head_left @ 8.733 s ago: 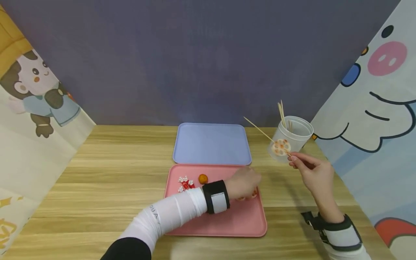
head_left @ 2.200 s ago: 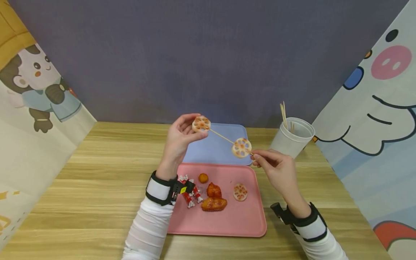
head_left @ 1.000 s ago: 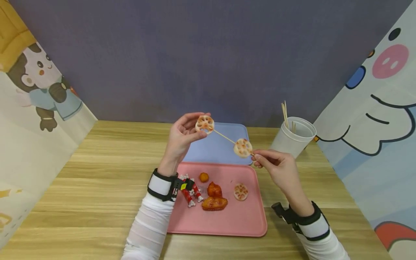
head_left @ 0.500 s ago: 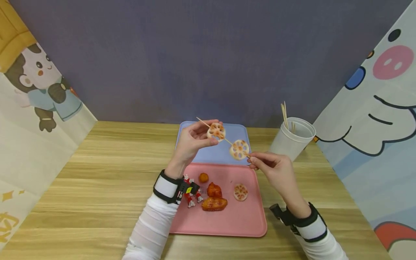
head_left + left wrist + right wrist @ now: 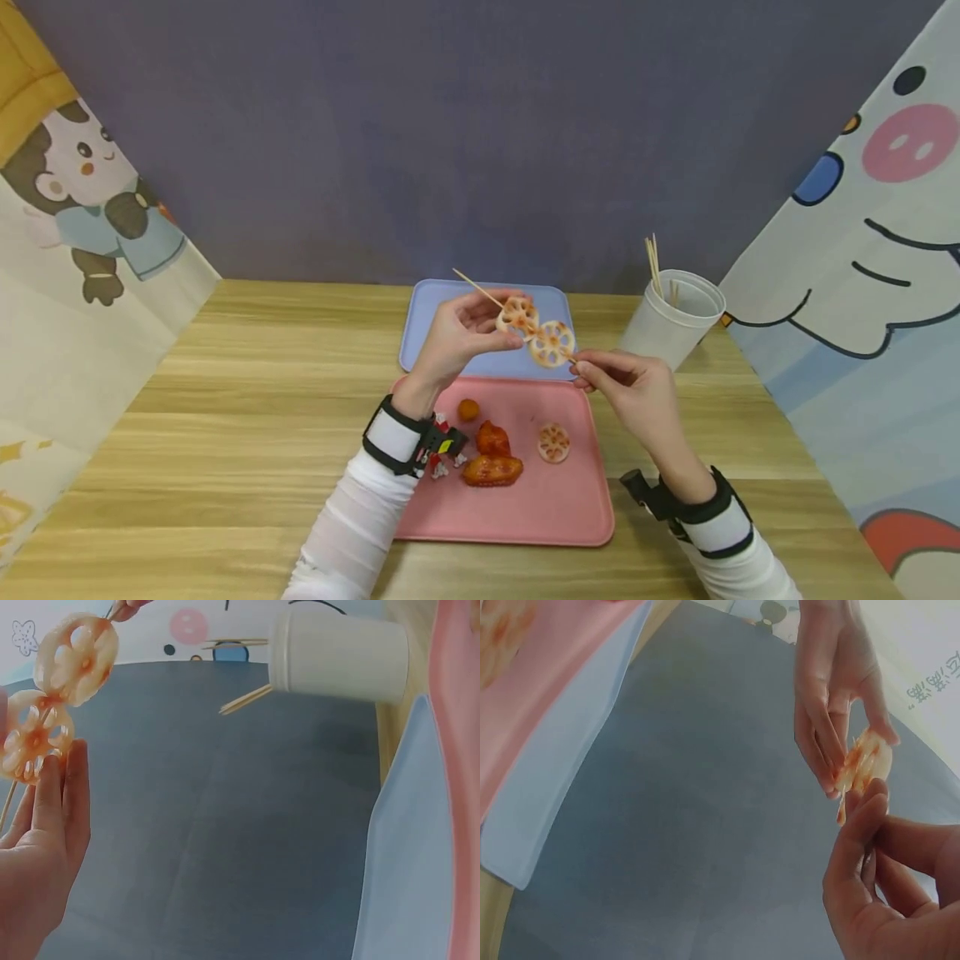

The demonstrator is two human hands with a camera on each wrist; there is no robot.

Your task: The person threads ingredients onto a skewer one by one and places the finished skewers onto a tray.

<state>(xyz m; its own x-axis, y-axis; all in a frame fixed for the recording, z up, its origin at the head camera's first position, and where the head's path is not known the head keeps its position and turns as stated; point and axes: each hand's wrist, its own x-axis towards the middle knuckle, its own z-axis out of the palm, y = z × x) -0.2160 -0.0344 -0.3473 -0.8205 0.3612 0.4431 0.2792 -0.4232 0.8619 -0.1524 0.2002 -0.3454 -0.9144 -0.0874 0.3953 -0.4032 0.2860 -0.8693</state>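
Observation:
Above the blue tray, my left hand (image 5: 468,337) pinches a browned lotus root slice (image 5: 517,318) between thumb and fingers. A thin wooden skewer (image 5: 477,287) passes through it, its free end pointing up and left. A second lotus root slice (image 5: 552,344) is threaded on the same skewer, edge against the first or nearly so. My right hand (image 5: 630,387) pinches the skewer's lower right end just beyond that slice. In the left wrist view both slices, one lotus slice (image 5: 76,660) above the other, sit close together on the stick.
The pink tray (image 5: 525,521) carries a third lotus slice (image 5: 553,442), chicken wing pieces (image 5: 492,471), an orange ball (image 5: 468,409) and red-and-white items (image 5: 439,462) partly behind my left wrist. Behind lies a blue tray (image 5: 414,333). A white cup (image 5: 670,325) of skewers stands right.
My left hand has slid its lotus slice down the skewer, rightward to the other slice, and the skewer's free end now sticks out beyond it. The right hand has barely moved.

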